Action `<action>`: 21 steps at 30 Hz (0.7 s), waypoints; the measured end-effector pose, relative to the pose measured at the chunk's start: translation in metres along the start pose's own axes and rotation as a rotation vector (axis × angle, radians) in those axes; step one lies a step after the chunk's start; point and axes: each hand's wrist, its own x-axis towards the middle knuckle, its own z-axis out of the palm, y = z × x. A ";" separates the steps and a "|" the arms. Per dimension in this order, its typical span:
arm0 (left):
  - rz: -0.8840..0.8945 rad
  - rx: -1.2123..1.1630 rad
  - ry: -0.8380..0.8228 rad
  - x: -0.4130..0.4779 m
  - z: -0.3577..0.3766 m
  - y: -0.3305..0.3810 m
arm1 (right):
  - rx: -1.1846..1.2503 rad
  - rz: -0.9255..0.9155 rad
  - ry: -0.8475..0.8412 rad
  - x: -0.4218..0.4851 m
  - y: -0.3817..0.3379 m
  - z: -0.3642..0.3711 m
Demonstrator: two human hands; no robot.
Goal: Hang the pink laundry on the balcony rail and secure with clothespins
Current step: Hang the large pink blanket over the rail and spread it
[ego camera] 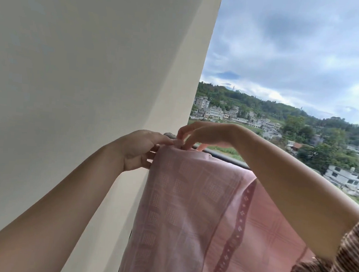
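Background: we face a pale wall (pixel 83 64) filling the left of the frame, with cloudy sky and hillside houses (pixel 217 113) at the right.
Rail: a dark rail (pixel 226 156) runs from the centre down to the right.
Cloth: the pink cloth (pixel 190 201) is draped over the rail near the wall and hangs down the lower middle of the frame.
Left hand: our left hand (pixel 139 151) curls its fingers round the cloth's left edge, just under the rail.
Right hand: our right hand (pixel 202 133) reaches across from the right, fingertips drawn together on a small pink piece (pixel 179 144) at the top fold. We judge it a clothespin, but it is too small to be sure.
Sleeve: a striped brown sleeve (pixel 347 256) sits at the lower right.
Risk, pin: if the clothespin bites only the cloth and not the rail beneath, it will likely hold nothing.
Risk, drop: a slip of the fingertips could send the pin over the rail's far side.
Risk, slide: we see no other pin along the fold, so letting go with the left hand too soon may let the cloth slide off.
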 end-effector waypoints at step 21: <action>-0.171 0.003 0.073 0.016 -0.022 -0.021 | -0.210 -0.007 0.196 0.004 -0.003 0.001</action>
